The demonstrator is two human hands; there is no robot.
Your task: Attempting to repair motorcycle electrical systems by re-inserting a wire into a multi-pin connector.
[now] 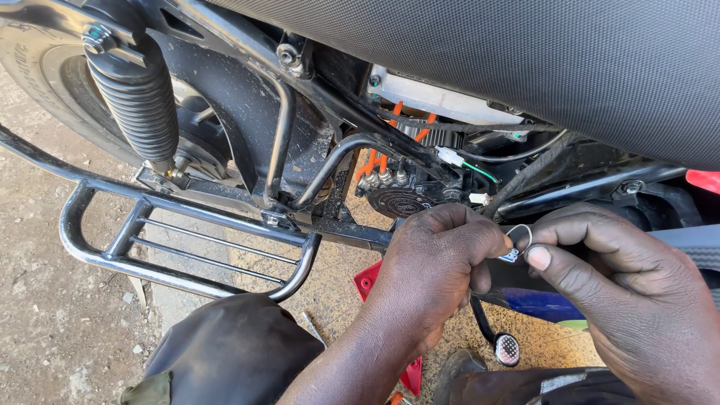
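Both hands pinch a thin grey wire loop (519, 235) at the frame's four o'clock: left hand (431, 266) closed, right hand (622, 292) fingertips pressed. Pulling hard might snap it or unseat the small white plastic connector (450, 156) above.

The ground (45, 300) is bare, sandy earth on the left, strewn with small stones, and turns yellowish under the motorcycle. A pale concrete strip (180, 277) runs through it beneath the black metal footrest rack. A red plastic piece (371, 281) lies flat on the yellowish patch, partly hidden by a forearm.
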